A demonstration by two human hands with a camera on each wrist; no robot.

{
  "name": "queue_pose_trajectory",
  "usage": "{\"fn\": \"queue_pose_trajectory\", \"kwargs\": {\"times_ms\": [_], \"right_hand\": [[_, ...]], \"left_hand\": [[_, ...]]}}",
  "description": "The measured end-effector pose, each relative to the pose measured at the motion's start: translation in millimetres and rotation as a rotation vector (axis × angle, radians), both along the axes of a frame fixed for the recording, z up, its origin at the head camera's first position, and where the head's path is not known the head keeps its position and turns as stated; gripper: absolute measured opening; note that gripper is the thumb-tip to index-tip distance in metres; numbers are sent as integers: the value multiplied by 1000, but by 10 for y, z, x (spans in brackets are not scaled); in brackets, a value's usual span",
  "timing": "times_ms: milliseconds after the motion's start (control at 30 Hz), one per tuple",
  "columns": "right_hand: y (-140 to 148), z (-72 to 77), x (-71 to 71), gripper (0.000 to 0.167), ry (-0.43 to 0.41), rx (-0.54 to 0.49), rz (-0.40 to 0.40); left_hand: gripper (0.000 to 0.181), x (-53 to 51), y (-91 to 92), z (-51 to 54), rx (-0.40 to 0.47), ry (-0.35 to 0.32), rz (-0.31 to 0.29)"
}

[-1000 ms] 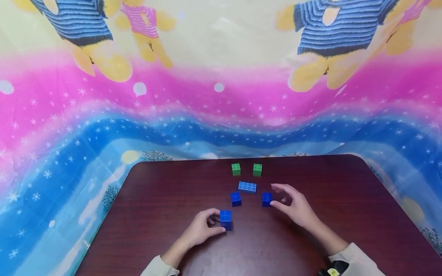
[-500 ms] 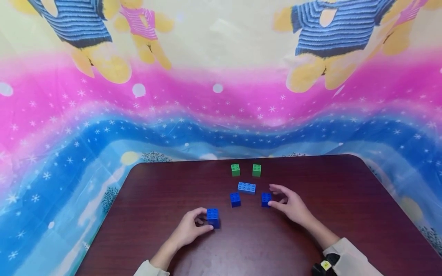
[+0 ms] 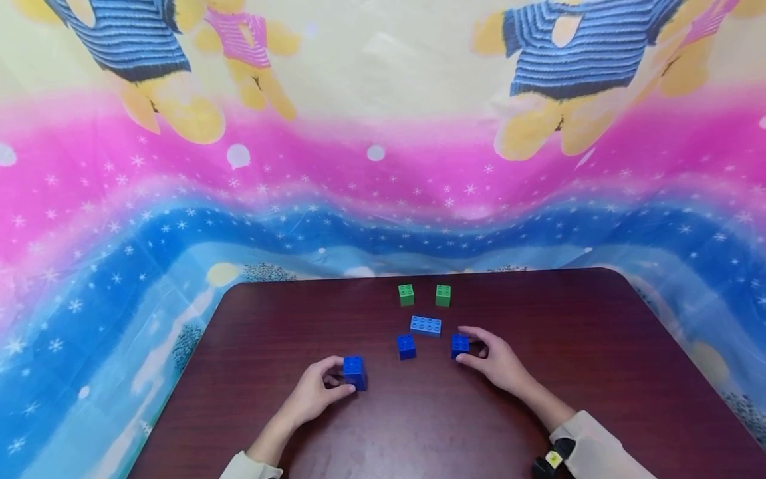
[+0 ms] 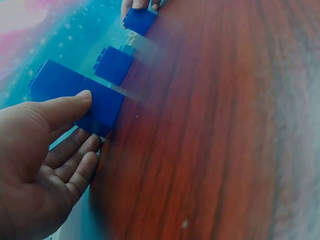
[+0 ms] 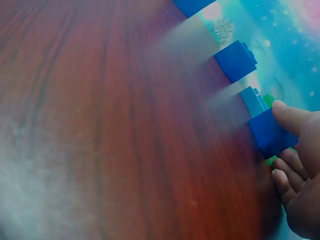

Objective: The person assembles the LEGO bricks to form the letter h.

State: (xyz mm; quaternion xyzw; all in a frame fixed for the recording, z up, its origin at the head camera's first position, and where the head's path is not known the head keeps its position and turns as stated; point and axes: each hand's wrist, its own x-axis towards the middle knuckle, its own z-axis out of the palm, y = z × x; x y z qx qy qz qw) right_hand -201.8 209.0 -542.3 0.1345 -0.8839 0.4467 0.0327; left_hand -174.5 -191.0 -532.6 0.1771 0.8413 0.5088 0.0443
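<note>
A stack of two dark blue bricks (image 3: 354,374) stands on the table, pinched between thumb and fingers of the left hand (image 3: 311,394); the left wrist view shows the thumb on the stack's side (image 4: 102,105). Further right, the right hand (image 3: 501,362) has thumb and fingers around a single dark blue brick (image 3: 459,345), its thumb against the side in the right wrist view (image 5: 272,134). Between the hands sits another dark blue brick (image 3: 405,346), touched by neither.
Behind the middle dark blue brick lies a long light blue brick (image 3: 425,325). Two green bricks (image 3: 406,295) (image 3: 443,295) stand near the far edge of the brown table (image 3: 287,319). A patterned cloth (image 3: 371,199) hangs behind the table.
The left hand has carried the blue stack to the left, away from the middle brick. The right hand has moved slightly left and closed around the right blue brick.
</note>
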Motion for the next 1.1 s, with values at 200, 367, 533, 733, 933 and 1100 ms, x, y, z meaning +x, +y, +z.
{"fn": "queue_pose_trajectory", "kwargs": {"times_ms": [200, 367, 533, 733, 933, 1100], "right_hand": [[-46, -36, 11, 54, -8, 38, -25], [-77, -30, 20, 51, -15, 47, -45], [-79, -29, 18, 48, -19, 51, -57], [-68, -23, 9, 45, -19, 55, -56], [-62, -7, 4, 42, -27, 57, -49], [-56, 1, 4, 42, -22, 65, -60]], "left_hand": [[37, -7, -93, -4, -12, -8, 7], [38, -23, -143, -1, -2, -10, 13], [39, -38, -176, 11, -9, -5, 22], [44, -35, -223, 66, 1, 5, 0], [52, -1, -272, 144, -3, -38, 13], [54, 10, -266, 224, -15, -39, 82]]}}
